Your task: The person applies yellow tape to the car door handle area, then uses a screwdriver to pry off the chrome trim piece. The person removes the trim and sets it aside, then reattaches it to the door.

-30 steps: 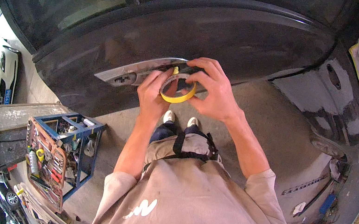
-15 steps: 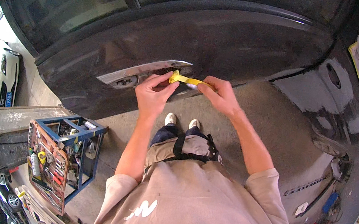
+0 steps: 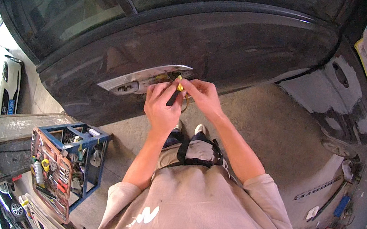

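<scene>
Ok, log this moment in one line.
left grip: pinching yellow tape; right grip: fingers at tape; dark door: beyond both; tool rack: lower left

There are 2 hands (image 3: 163, 111), 1 strip of yellow tape (image 3: 179, 83), 2 pale shoes (image 3: 201, 129) and 1 blue-framed tool cart (image 3: 72, 148).

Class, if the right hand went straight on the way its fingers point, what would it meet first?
The right hand would likely meet the yellow tape at the fingertips of the left hand; beyond, perhaps the silver trim, though depth is unclear.
</scene>
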A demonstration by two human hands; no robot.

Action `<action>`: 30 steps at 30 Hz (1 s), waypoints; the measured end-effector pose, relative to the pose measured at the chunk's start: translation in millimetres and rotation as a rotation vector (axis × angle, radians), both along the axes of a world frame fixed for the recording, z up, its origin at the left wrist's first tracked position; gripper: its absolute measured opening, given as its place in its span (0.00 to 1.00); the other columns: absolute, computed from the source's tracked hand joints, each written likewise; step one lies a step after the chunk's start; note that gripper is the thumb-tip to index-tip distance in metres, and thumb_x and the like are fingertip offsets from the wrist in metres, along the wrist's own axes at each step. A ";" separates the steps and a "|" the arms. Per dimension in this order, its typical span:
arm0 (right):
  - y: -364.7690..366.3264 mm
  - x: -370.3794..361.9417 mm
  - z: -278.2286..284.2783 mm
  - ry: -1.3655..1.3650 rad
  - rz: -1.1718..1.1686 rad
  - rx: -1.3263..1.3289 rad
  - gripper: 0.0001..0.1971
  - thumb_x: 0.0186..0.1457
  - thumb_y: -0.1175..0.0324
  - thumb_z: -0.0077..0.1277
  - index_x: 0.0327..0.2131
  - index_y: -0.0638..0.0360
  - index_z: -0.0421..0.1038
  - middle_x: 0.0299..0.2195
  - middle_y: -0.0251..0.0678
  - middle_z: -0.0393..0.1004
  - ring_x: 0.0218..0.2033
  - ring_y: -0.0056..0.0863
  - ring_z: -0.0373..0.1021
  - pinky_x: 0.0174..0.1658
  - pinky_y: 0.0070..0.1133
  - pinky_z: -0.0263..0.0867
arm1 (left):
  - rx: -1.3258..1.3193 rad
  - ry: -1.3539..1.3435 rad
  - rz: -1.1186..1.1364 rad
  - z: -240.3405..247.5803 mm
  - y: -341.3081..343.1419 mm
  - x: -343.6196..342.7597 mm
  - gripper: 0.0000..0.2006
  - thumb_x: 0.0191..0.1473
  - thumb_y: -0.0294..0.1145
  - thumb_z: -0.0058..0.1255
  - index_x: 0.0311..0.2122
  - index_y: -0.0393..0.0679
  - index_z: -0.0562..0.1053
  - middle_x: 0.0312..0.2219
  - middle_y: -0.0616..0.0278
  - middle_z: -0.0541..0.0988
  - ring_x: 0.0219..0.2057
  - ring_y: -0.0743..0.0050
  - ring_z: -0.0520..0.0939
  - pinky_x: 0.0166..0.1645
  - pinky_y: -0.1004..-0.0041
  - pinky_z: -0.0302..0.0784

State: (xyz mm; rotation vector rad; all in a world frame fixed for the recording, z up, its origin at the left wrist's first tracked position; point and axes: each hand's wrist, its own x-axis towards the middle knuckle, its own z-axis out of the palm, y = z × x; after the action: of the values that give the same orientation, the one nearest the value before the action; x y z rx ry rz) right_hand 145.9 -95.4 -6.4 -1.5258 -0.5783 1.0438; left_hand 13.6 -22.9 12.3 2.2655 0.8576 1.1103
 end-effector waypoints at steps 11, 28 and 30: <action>6.4 -5.9 1.2 0.486 -0.160 0.098 0.13 0.61 0.63 0.60 0.40 0.65 0.80 0.36 0.35 0.82 0.37 0.24 0.79 0.45 0.22 0.74 | -0.244 0.162 0.115 9.2 14.5 -39.3 0.17 0.46 0.25 0.66 0.44 0.44 0.81 0.34 0.61 0.81 0.31 0.59 0.84 0.40 0.67 0.79; 3.7 -35.5 5.6 0.001 -0.267 0.370 0.10 0.65 0.73 0.54 0.46 0.69 0.73 0.38 0.36 0.80 0.41 0.23 0.77 0.42 0.23 0.78 | 0.432 -0.066 -0.200 49.6 24.4 24.2 0.15 0.43 0.17 0.64 0.38 0.43 0.84 0.42 0.63 0.83 0.39 0.61 0.81 0.41 0.67 0.80; 1.2 -23.2 8.3 -0.051 -0.198 0.286 0.11 0.63 0.72 0.53 0.45 0.70 0.74 0.38 0.39 0.81 0.40 0.22 0.78 0.42 0.21 0.77 | 0.383 -0.038 -0.261 44.7 17.6 18.7 0.14 0.46 0.15 0.62 0.40 0.39 0.83 0.43 0.57 0.83 0.44 0.58 0.82 0.49 0.63 0.80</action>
State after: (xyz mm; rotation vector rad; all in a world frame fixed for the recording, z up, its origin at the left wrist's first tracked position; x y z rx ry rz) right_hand 122.7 -94.2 1.9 -1.3290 -0.5725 0.7387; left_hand 32.2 -5.3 57.0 2.5591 0.3374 1.2725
